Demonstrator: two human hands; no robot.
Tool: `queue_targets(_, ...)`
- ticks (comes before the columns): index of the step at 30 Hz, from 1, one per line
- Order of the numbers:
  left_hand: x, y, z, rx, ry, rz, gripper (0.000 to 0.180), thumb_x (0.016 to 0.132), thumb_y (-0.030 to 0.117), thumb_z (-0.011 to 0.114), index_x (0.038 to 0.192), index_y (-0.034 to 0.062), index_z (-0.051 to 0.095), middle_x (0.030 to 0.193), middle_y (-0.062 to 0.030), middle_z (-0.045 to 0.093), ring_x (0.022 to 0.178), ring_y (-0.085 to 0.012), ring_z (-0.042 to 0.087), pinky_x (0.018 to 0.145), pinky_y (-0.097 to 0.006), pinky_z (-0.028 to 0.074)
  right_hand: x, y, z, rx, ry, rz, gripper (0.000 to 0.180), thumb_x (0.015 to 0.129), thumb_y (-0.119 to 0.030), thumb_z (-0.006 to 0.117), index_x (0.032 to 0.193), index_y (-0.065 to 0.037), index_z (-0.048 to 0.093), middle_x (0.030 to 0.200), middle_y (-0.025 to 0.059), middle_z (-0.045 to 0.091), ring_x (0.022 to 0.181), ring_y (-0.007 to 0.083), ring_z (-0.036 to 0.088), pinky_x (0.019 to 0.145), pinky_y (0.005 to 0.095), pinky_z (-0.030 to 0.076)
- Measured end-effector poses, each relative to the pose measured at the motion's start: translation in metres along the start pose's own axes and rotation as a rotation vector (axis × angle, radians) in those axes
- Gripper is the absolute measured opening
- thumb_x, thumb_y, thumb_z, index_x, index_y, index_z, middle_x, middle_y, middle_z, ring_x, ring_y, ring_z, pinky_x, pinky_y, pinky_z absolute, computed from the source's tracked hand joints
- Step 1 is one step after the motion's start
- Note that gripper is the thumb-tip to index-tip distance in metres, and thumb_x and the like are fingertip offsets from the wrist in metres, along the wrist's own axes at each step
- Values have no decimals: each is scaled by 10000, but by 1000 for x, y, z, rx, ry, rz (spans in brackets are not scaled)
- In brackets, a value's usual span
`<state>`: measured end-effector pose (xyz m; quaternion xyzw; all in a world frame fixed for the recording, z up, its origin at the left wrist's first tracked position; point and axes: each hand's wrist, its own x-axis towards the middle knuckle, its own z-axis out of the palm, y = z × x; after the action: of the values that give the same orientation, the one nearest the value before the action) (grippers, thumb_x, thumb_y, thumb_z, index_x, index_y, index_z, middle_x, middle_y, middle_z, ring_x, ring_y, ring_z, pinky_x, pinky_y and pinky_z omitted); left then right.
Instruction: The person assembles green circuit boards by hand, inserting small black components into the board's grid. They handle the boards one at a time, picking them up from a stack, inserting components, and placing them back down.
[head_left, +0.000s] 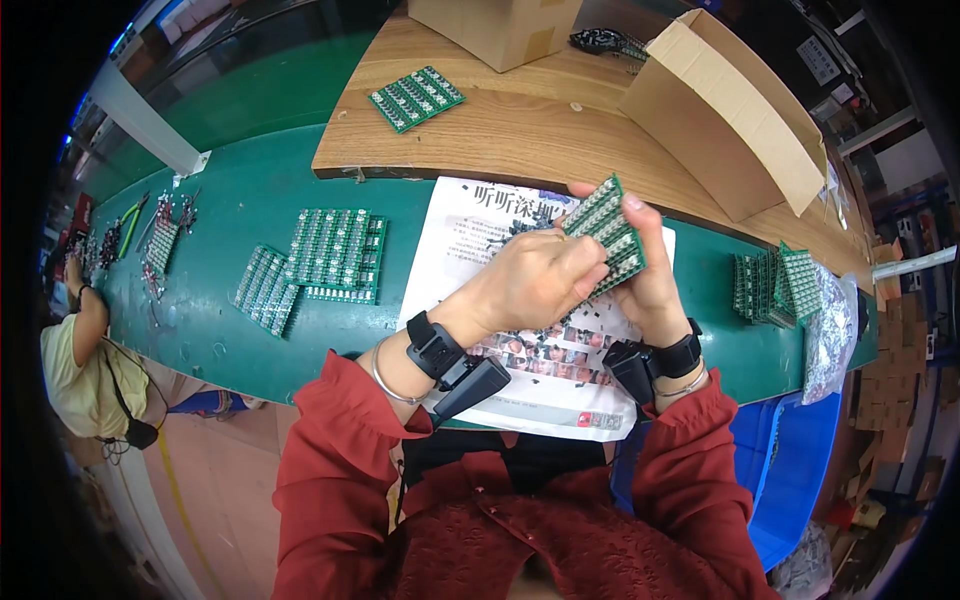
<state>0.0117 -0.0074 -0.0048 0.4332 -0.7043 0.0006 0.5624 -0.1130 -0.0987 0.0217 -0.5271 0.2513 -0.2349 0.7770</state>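
Observation:
Both hands hold one green circuit board panel (607, 232) tilted up above a printed paper sheet (470, 225). My left hand (530, 280) grips the panel's lower left edge with curled fingers. My right hand (650, 270) supports it from behind, its thumb pressed on the top right corner. Small pieces lie scattered on the paper under the hands. Each wrist wears a black band with a dark device attached.
Stacks of green panels (330, 255) lie on the green bench (220, 330) at left; more stand at right (775, 285) by a silvery bag (830, 330). On the wooden shelf (520, 130): another panel (416, 98), cardboard boxes (735, 115). A person (85, 350) works far left.

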Motion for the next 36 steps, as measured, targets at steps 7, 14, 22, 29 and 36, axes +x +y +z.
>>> queue_targets(7, 8, 5, -4, 77, -142, 2, 174, 820, 126, 640, 861, 66, 483, 669, -104, 558, 597, -327, 571, 556, -412, 451, 2, 1, -1, -45, 40, -45, 558, 903, -430, 483, 1233, 18, 525, 946, 88, 635, 841, 132, 599, 789, 266, 474)
queue_targets(14, 3, 5, -3, -57, -80, -59, 162, 832, 140, 630, 884, 62, 497, 680, -112, 568, 593, -331, 573, 547, -410, 450, -3, -6, 3, 79, -39, -6, 548, 912, -442, 456, 1226, 2, 526, 965, 108, 640, 854, 161, 619, 810, 286, 488)
queue_targets(22, 6, 6, -3, 73, -168, -4, 137, 839, 146, 615, 869, 59, 513, 667, -112, 572, 600, -323, 581, 553, -409, 457, -2, -8, 1, -21, -4, -54, 613, 903, -469, 413, 1247, 32, 495, 1023, 200, 638, 920, 247, 638, 866, 344, 505)
queue_targets(29, 7, 7, -6, -1, -130, -61, 158, 840, 162, 625, 850, 70, 496, 650, -114, 566, 598, -328, 588, 542, -414, 459, -1, -11, -5, 95, -30, -16, 659, 900, -512, 376, 1266, 25, 482, 1041, 216, 633, 929, 255, 638, 864, 355, 511)
queue_targets(36, 4, 4, -3, 53, -195, -24, 185, 837, 172, 635, 890, 65, 493, 652, -130, 570, 606, -334, 593, 529, -415, 456, 1, -10, -3, 82, -44, -21, 684, 906, -525, 352, 1265, 44, 473, 1038, 236, 629, 932, 274, 639, 853, 366, 518)
